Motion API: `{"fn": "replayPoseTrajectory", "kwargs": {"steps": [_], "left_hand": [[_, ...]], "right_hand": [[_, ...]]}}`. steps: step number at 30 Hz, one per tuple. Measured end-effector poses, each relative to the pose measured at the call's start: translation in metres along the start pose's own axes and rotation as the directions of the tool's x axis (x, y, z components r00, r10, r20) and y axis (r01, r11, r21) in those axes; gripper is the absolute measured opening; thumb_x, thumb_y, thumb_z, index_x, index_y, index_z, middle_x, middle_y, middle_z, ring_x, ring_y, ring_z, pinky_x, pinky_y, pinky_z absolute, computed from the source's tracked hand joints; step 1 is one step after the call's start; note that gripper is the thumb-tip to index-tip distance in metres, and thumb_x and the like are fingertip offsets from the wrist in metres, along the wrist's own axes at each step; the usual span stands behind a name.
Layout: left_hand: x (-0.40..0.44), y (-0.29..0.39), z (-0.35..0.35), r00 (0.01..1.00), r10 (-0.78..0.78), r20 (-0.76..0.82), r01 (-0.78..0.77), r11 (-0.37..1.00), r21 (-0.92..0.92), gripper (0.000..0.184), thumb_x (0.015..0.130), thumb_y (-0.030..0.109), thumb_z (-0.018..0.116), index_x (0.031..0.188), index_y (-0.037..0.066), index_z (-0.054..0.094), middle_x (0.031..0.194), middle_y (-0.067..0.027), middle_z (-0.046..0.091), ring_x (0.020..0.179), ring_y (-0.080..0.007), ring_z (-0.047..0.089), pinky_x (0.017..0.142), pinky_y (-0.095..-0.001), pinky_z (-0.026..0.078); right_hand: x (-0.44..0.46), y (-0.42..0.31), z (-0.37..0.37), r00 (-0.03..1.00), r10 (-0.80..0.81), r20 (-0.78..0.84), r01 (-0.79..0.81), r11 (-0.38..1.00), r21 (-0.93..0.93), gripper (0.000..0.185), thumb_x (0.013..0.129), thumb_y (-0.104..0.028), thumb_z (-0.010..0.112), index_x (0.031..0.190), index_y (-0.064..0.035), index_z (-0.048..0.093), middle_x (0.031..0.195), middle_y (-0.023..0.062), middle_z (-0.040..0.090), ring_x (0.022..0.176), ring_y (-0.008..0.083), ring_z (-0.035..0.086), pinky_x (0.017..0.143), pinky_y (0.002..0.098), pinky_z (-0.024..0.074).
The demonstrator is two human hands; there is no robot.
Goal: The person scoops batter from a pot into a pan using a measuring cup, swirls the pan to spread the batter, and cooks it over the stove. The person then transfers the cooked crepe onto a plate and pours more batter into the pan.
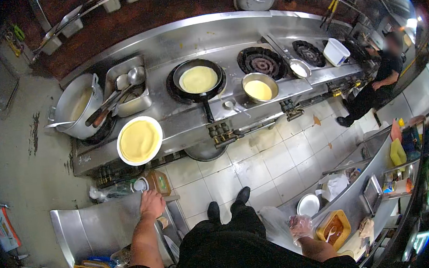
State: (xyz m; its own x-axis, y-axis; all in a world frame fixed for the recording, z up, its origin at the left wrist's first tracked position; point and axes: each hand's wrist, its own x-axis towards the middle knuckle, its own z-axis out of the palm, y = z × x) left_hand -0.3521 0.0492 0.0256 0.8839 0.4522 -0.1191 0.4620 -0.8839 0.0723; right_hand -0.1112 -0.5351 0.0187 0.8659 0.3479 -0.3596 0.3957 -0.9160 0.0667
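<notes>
My left hand [152, 204] lies bare on the corner of a steel counter [100, 213], its fingers out over the edge and holding nothing. On the other side, my right hand [301, 227] wears a clear plastic glove. It rests by the right-hand counter's edge, between a clear plastic bag [275, 220] and a yellow tub [332, 225] of brown sauce with a white spoon; its fingers look loosely apart, with nothing visible in them. Ahead on the stove, a pale yellow crepe [198, 79] covers the bottom of a black frying pan [207, 102]. A white plate [120, 147] carries more yellow crepes.
A metal bowl of yellow batter [259, 88] and a small ladle [229, 104] sit right of the pan. At left stand a large pot [89, 106] and a steel tray [138, 64] of utensils. White plates [308, 204] are at right. Another person [383, 70] stands at the stove's far end.
</notes>
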Motion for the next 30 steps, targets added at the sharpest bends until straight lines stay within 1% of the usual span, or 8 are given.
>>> {"fn": "replayPoseTrajectory", "kwargs": {"steps": [4,7,10,13,19,23,28,30], "left_hand": [[-0.001,-0.001,-0.006,1.0,0.027,-0.004,-0.027,0.999,-0.04,0.018,0.082,0.023,0.06,0.082,0.007,0.069,0.095,-0.0116,0.063,0.101,-0.0293,0.06,0.096,-0.0458,0.041],[0.001,-0.001,-0.006,0.994,0.011,0.111,-0.016,0.999,0.045,0.023,0.086,0.026,0.058,0.088,0.007,0.072,0.097,-0.0097,0.064,0.102,-0.0247,0.058,0.098,-0.0406,0.037],[0.0,-0.001,-0.001,0.999,0.005,0.053,-0.007,1.0,0.024,0.023,0.086,0.026,0.058,0.087,0.007,0.072,0.096,-0.0102,0.064,0.101,-0.0255,0.058,0.096,-0.0407,0.038],[0.001,-0.001,0.001,0.999,-0.004,0.033,0.004,1.0,0.016,0.024,0.086,0.026,0.058,0.087,0.007,0.072,0.096,-0.0104,0.064,0.101,-0.0261,0.058,0.096,-0.0405,0.038],[0.001,0.0,-0.002,0.996,-0.021,0.082,0.02,1.0,0.013,0.025,0.086,0.026,0.057,0.089,0.006,0.073,0.1,-0.0112,0.063,0.104,-0.0262,0.057,0.099,-0.0419,0.037],[0.001,0.0,0.0,0.992,-0.027,0.119,0.025,1.0,0.015,0.026,0.087,0.026,0.057,0.09,0.006,0.072,0.102,-0.0115,0.063,0.105,-0.0267,0.057,0.1,-0.0424,0.037],[0.002,0.0,-0.002,0.987,-0.027,0.159,0.022,0.999,0.034,0.027,0.087,0.026,0.056,0.094,0.005,0.072,0.103,-0.0114,0.064,0.107,-0.0268,0.057,0.101,-0.0423,0.036],[0.002,-0.002,0.007,0.992,-0.023,0.127,0.019,0.999,0.035,0.027,0.087,0.026,0.056,0.095,0.005,0.072,0.103,-0.0114,0.064,0.108,-0.0264,0.057,0.101,-0.0421,0.036]], "right_hand": [[-0.009,-0.022,-0.046,0.999,-0.015,0.04,0.012,0.997,0.075,0.022,0.087,-0.032,0.058,0.089,-0.0136,0.072,0.09,0.0151,0.069,0.092,0.0369,0.063,0.085,0.0475,0.0468],[-0.004,0.001,-0.004,1.0,0.009,0.022,-0.01,0.999,0.048,0.02,0.088,-0.031,0.059,0.091,-0.0157,0.072,0.096,0.0148,0.069,0.096,0.0362,0.062,0.087,0.0467,0.0467],[-0.007,-0.032,-0.067,0.983,0.04,0.18,-0.037,0.999,-0.02,0.023,0.089,-0.032,0.057,0.091,-0.015,0.072,0.099,0.015,0.068,0.102,0.0353,0.06,0.088,0.0459,0.047],[-0.002,0.002,0.007,0.983,-0.038,-0.182,0.033,0.999,-0.03,0.039,0.093,-0.036,0.051,0.075,-0.0072,0.071,0.079,0.0187,0.068,0.08,0.0377,0.065,0.073,0.0495,0.0496],[-0.005,-0.001,-0.011,0.973,-0.163,-0.165,0.164,0.986,-0.011,0.028,0.087,-0.032,0.056,0.075,-0.012,0.072,0.077,0.0158,0.068,0.076,0.0376,0.065,0.073,0.0492,0.0503],[-0.002,0.032,0.057,0.919,-0.206,-0.335,0.174,0.977,-0.124,0.022,0.083,-0.03,0.059,0.073,-0.0142,0.071,0.078,0.0136,0.068,0.077,0.0378,0.065,0.072,0.0488,0.0504],[-0.003,0.018,0.032,0.965,-0.109,-0.238,0.118,0.993,0.021,0.027,0.087,-0.032,0.057,0.073,-0.0128,0.069,0.079,0.0123,0.069,0.08,0.0359,0.065,0.073,0.0475,0.0501],[-0.006,0.005,-0.003,0.98,-0.151,-0.128,0.144,0.988,-0.063,0.027,0.088,-0.032,0.056,0.075,-0.0131,0.069,0.082,0.0118,0.069,0.083,0.0347,0.065,0.075,0.0469,0.0498]]}}
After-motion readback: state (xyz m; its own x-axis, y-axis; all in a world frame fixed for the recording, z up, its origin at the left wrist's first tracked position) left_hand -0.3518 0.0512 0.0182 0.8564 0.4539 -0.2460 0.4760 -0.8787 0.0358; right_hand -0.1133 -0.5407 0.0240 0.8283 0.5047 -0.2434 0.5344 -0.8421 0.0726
